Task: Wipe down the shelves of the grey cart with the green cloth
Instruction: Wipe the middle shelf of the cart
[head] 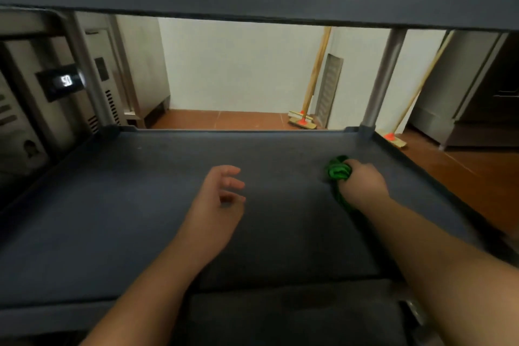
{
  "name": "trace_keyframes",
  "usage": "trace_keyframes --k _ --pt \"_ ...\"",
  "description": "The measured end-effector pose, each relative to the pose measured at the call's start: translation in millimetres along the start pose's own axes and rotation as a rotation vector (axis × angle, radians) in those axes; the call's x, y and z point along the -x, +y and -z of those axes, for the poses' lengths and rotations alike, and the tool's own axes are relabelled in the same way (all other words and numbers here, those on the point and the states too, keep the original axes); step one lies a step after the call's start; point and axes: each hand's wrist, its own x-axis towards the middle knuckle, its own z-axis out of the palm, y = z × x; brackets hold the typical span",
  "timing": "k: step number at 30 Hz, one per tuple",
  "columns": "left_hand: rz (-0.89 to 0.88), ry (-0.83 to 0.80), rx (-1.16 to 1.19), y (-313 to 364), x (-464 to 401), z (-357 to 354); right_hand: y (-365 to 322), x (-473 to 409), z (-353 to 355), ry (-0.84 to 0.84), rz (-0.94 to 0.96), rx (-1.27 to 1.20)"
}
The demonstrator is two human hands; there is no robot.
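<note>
Fingers (pixel 354 166) of right hand (pixel 362 184) clamped on bunched green cloth (pixel 339 172), partly hidden, trailing toward lower right; left hand (pixel 217 199) loosely spread.

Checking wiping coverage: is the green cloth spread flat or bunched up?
Bunched up. The green cloth is a crumpled wad gripped in the right hand on the grey shelf, a tail trailing under the wrist.

I read only one thing: the lit white digits "50" on a small dark display panel (pixel 60 82) set in the steel appliance (pixel 36 109) at far left. Nothing else here carries legible text.
</note>
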Motion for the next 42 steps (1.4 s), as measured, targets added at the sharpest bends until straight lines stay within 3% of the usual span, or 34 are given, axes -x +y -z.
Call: trace_keyframes --k 14,24,34,42 --pt "0.139 0.279 -0.002 -40.3 32.6 199.6 -250.2 68.3 -91.5 -0.183 0.211 -0.083" --pt "0.206 0.353 0.084 -40.1 40.8 272.5 -407.3 149.4 -139.6 -0.195 0.416 -0.087" --pt "0.215 0.390 0.065 -46.5 42.3 277.6 -436.7 165.4 -153.2 -0.294 0.743 -0.095" --pt "0.184 0.384 0.075 -8.9 60.5 235.6 -393.4 172.3 -120.3 -0.295 0.698 0.001"
